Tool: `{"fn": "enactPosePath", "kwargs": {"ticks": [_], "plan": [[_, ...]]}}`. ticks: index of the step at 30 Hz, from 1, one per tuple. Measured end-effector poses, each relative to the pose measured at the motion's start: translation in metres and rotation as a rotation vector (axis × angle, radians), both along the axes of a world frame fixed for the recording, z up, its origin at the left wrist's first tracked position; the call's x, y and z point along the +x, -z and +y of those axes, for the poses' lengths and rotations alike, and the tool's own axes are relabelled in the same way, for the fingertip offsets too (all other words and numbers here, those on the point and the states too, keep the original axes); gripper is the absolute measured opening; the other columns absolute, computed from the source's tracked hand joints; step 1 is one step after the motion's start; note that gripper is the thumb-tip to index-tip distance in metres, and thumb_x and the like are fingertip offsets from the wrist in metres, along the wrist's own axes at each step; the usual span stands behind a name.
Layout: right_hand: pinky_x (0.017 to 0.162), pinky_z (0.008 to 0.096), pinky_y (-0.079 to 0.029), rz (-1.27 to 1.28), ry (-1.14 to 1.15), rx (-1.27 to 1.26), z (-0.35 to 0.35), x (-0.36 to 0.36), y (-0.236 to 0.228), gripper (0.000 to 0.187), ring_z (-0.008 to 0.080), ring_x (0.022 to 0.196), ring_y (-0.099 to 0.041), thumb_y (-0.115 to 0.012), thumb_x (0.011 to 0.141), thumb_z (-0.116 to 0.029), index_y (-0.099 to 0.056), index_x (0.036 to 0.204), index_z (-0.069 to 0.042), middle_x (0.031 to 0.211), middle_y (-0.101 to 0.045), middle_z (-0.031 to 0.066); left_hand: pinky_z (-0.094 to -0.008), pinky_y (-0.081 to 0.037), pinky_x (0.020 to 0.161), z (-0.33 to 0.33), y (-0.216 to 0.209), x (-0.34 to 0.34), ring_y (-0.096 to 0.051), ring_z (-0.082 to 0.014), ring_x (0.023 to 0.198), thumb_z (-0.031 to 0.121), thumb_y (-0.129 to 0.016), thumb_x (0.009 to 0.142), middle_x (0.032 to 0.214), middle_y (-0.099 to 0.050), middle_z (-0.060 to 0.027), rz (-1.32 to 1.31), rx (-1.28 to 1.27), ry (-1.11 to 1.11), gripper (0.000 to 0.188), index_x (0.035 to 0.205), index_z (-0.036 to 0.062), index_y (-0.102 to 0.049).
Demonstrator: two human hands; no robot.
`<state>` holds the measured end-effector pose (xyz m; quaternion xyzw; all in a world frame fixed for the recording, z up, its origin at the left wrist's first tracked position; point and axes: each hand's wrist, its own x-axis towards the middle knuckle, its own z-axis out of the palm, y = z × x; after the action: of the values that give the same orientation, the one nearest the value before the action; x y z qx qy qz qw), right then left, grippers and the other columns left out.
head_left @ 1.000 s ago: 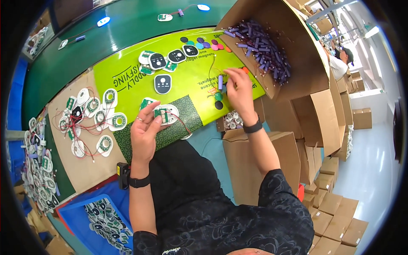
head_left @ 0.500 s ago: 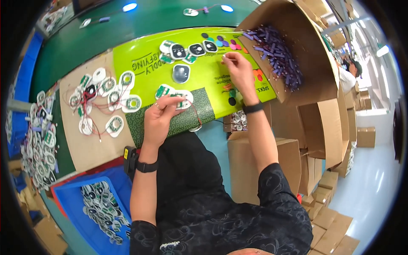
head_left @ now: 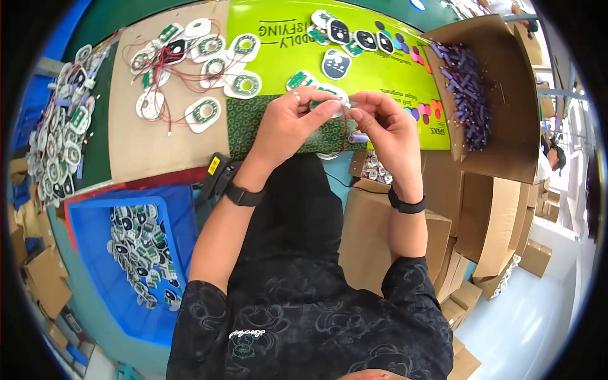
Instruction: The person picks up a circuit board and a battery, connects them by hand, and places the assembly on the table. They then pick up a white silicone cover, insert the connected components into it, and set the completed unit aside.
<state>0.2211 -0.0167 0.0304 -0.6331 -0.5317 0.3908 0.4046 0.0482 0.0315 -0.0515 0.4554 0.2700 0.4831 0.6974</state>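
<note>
Over the near edge of the mat, my left hand (head_left: 292,126) and my right hand (head_left: 387,130) meet, fingertips pinched around a small white wire connector (head_left: 346,106). Fine details of the connector are hidden by the fingers. Red wires (head_left: 345,130) run down from the pinch. Just below my right fingers is a purple cylindrical battery (head_left: 358,137). Behind my fingertips lies a white oval piece with a circuit board (head_left: 324,95), partly covered by them. Another white piece with a green board (head_left: 301,81) rests beside it, on the dark green patterned strip (head_left: 250,120).
Wired white ring pieces (head_left: 206,113) lie on cardboard at left, with a heap (head_left: 69,133) beyond. Dark-faced pieces (head_left: 335,64) sit on the lime mat. An open carton of purple batteries (head_left: 510,107) stands right. A blue bin (head_left: 183,221) with boards is low left.
My right hand has come from beside the battery carton to meet my left hand at the connector. A purple battery now shows below my right fingers. The whole view has shifted.
</note>
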Motion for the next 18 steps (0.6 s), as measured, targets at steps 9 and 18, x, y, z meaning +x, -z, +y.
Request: {"fn": "enactPosePath", "kwargs": {"ticks": [9, 18], "plan": [[0.06, 0.02, -0.043, -0.141, 0.046, -0.027, 0.0, -0.013, 0.013, 0.016, 0.002, 0.066, -0.051, -0.077, 0.089, -0.011, -0.073, 0.1, -0.001, 0.076, -0.063, -0.0033, -0.021, -0.05, 0.07, -0.002, 0.004, -0.005, -0.062, -0.0045, 0.077, 0.014, -0.073, 0.094, 0.086, -0.072, -0.0001, 0.126, 0.02, -0.046, 0.017, 0.103, 0.0003, -0.073], [0.06, 0.0187, -0.038, 0.102, 0.147, 0.024, 0.008, -0.017, 0.03, 0.014, 0.0021, 0.064, -0.044, -0.078, 0.087, -0.012, -0.076, 0.099, -0.003, 0.072, -0.056, -0.0062, -0.0279, -0.058, 0.088, 0.003, 0.003, -0.005, -0.067, -0.0117, 0.098, 0.008, -0.061, 0.101, 0.109, -0.071, -0.0074, 0.059, -0.037, 0.028, 0.019, 0.113, -0.0034, -0.069]]}}
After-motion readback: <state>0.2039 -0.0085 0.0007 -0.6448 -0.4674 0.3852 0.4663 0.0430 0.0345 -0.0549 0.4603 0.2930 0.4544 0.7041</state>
